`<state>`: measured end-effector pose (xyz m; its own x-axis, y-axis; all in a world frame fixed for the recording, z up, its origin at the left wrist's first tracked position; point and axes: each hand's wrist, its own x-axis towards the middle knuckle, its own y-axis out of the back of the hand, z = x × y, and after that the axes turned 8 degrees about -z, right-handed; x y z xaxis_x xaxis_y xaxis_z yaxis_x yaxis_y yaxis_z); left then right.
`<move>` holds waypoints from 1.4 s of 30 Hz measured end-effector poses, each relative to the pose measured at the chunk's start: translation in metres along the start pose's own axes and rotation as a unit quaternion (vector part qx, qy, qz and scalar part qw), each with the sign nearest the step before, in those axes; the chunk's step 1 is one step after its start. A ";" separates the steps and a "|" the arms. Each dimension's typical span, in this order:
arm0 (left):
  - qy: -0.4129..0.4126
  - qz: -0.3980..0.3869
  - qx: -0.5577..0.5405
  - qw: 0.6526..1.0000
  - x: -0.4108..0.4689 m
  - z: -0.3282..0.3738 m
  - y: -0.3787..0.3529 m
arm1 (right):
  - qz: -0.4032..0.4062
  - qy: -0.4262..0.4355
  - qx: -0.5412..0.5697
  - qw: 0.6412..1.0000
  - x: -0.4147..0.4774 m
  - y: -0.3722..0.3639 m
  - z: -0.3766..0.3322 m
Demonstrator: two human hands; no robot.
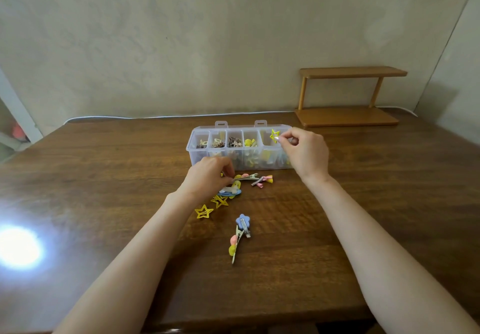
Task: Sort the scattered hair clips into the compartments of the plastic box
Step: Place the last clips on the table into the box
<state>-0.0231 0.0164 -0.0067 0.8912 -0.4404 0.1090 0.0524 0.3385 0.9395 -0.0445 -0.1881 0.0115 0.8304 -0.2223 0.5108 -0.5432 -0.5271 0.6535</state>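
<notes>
Fingers (285, 139), R hand (305, 154): pinch star clip (274, 135) over plastic box (191, 152). L hand (209, 176): curled over loose clips (246, 177), grip can't tell.

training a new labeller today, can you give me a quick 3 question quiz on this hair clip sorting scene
1. True or false: the right hand holds a yellow star clip over the plastic box.
2. Where is the left hand? A inside the box; B at a loose clip on the table; C off the table.
3. How many compartments does the box show?
Key: 1 true; 2 B; 3 five.
</notes>
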 end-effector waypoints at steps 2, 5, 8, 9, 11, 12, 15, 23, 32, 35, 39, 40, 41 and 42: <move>0.003 0.004 0.018 1.000 0.000 0.001 -0.002 | -0.013 0.004 -0.025 1.000 0.000 -0.002 0.002; 0.009 0.007 0.028 1.000 0.001 0.001 -0.005 | -0.021 0.023 -0.038 0.999 0.000 -0.003 0.004; 0.002 0.018 0.033 0.999 0.001 0.001 -0.005 | -0.016 0.038 0.002 0.999 -0.001 0.000 0.004; 0.001 0.026 0.027 0.999 0.001 0.001 -0.005 | -0.025 0.050 0.024 0.998 -0.002 0.001 0.003; 0.005 0.041 -0.009 0.999 0.001 0.001 -0.002 | -0.066 0.084 0.054 0.993 -0.004 0.002 -0.002; 0.008 0.044 -0.036 0.998 0.001 0.000 -0.001 | -0.098 0.101 0.055 0.989 -0.005 0.002 -0.005; 0.011 0.037 -0.123 0.992 0.000 0.003 0.001 | -0.200 0.133 0.018 0.971 -0.010 -0.001 -0.012; -0.003 0.055 -0.204 0.977 -0.001 0.008 0.006 | -0.268 0.063 0.015 0.961 -0.007 -0.001 -0.008; -0.021 0.065 -0.205 0.976 -0.002 0.009 0.007 | -0.324 -0.001 0.202 0.924 -0.003 0.013 -0.010; -0.019 0.069 -0.207 0.976 -0.001 0.008 0.006 | -0.319 -0.005 0.224 0.921 -0.003 0.013 -0.009; -0.016 0.080 -0.201 0.976 0.000 0.006 0.006 | -0.299 -0.006 0.206 0.932 -0.003 0.011 -0.008; -0.014 0.082 -0.197 0.977 0.000 0.005 0.005 | -0.291 -0.007 0.202 0.935 -0.003 0.011 -0.008; -0.012 0.081 -0.191 0.978 0.000 0.005 0.005 | -0.281 -0.007 0.203 0.938 -0.003 0.011 -0.008; -0.009 0.073 -0.182 0.981 0.000 0.003 0.006 | -0.269 -0.006 0.208 0.941 -0.003 0.012 -0.008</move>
<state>-0.0243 0.0155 -0.0004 0.8932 -0.3788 0.2423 0.0852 0.6716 0.7360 -0.0543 -0.1874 0.0218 0.9740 0.1593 0.1612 0.0482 -0.8405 0.5397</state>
